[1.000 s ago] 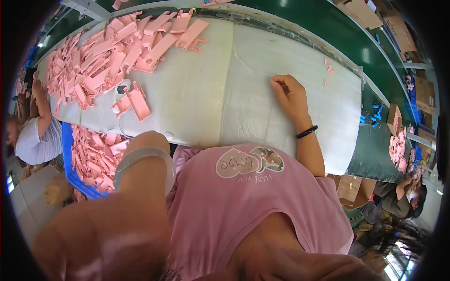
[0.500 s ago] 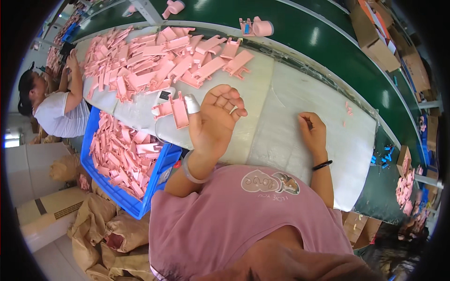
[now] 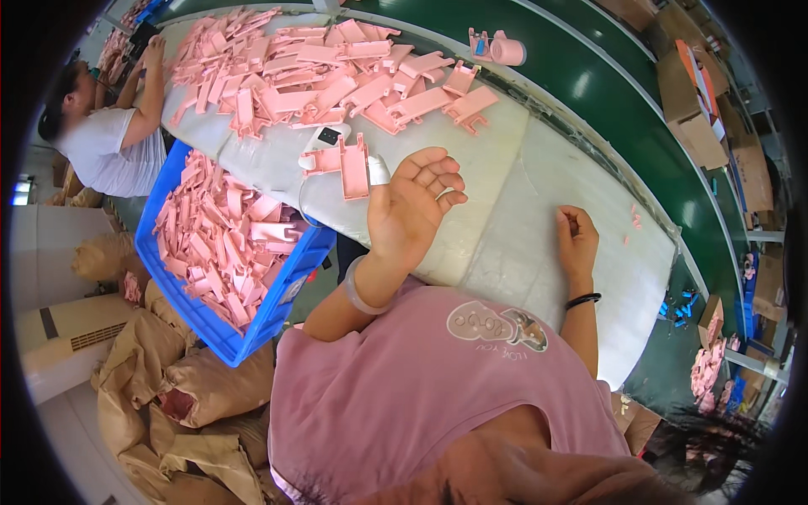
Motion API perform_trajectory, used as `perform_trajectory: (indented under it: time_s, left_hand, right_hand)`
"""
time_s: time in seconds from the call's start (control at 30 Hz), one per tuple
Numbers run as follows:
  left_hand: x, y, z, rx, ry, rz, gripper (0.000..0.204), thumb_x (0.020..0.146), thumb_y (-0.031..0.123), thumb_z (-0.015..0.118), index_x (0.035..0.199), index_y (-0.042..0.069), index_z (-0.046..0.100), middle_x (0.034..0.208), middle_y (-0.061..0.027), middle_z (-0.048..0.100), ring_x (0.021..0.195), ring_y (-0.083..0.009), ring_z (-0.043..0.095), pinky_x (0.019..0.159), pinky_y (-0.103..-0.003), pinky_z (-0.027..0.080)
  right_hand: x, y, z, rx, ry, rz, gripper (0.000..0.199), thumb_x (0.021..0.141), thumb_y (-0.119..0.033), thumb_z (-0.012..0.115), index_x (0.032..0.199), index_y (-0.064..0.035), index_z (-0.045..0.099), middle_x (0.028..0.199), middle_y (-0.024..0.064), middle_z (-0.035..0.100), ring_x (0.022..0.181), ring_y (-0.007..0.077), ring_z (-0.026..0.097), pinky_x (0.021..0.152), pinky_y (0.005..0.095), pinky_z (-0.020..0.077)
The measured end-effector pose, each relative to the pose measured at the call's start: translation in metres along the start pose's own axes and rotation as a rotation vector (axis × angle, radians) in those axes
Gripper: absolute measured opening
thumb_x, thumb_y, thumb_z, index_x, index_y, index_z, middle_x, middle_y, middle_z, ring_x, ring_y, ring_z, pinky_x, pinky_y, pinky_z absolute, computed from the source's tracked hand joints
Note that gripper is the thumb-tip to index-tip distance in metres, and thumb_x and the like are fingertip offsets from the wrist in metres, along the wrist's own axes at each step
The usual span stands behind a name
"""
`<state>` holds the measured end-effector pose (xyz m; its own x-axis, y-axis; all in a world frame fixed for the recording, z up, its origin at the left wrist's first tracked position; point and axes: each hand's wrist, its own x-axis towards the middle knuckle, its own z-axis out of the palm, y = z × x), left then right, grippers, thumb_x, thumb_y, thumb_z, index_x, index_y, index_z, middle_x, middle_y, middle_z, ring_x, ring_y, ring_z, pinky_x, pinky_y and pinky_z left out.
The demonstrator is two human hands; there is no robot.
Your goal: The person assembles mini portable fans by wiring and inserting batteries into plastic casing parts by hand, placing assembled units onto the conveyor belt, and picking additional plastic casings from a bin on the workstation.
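My left hand (image 3: 414, 206) is raised by the near edge of the table, palm up and bare, with the fingers loosely bent and apart. A white wrapping covers its thumb tip. Beside that thumb lie a pink channel-shaped plastic part (image 3: 354, 171) and a smaller pink plastic piece (image 3: 322, 161). I cannot tell whether the thumb touches them. A white device (image 3: 330, 134) with dark buttons lies just behind. To the right, my right hand (image 3: 577, 240) is over the white table covering (image 3: 513, 227), fingers curled in. The inside of its grip is in shadow.
A large heap of pink parts (image 3: 311, 80) covers the table's far left. A blue crate (image 3: 238, 347) of similar parts stands at left. A pink cup-like item (image 3: 507, 49) sits on the green conveyor (image 3: 581, 80). Tiny pink bits (image 3: 636, 217) lie right; a co-worker (image 3: 109, 139) works far left.
The whole view has shifted, so the table and the pink parts appear further right and mostly higher. Both hands keep nearly the same pose, and the parts by my left thumb stay beside it.
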<state>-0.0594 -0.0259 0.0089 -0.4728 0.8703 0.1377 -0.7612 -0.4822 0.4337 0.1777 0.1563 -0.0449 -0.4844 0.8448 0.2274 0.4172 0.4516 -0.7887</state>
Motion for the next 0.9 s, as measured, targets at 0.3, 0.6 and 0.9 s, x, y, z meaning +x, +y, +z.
perform_trajectory:
  time_s: [0.3,0.6,0.9]
  left_hand:
    - [-0.014,0.01,-0.015,0.06,0.012,-0.02,0.07,0.09,0.058,0.03,0.121,-0.002,0.047,0.112,-0.0162,0.058,0.098,-0.0262,0.056,0.092,-0.04,0.042]
    - [-0.008,0.011,-0.001,0.113,0.136,-0.032,0.063,0.094,0.059,0.026,0.096,0.003,0.055,0.09,-0.0114,0.059,0.084,-0.0239,0.056,0.082,-0.04,0.044]
    - [-0.018,0.011,-0.027,-0.241,-0.06,-0.084,0.06,0.099,0.052,0.017,0.054,0.015,0.031,0.048,0.003,0.028,0.044,-0.0113,0.025,0.045,-0.028,0.026]
  right_hand:
    - [0.022,-0.183,-0.042,0.879,-0.266,-0.832,0.051,0.096,-0.048,0.043,0.068,-0.0069,0.056,0.061,0.0049,0.057,0.047,0.0136,0.047,0.086,0.0558,0.0393]
    - [0.02,-0.191,-0.077,1.6,-0.119,-1.504,0.025,0.085,-0.007,0.056,0.061,-0.0116,0.057,0.057,-0.0009,0.054,0.047,0.008,0.051,0.068,0.0249,0.0472]
    - [0.005,-0.207,-0.07,1.826,-0.276,-1.454,0.019,0.084,-0.006,0.058,0.065,-0.0094,0.06,0.06,0.0006,0.058,0.048,0.0084,0.053,0.064,0.0224,0.047]
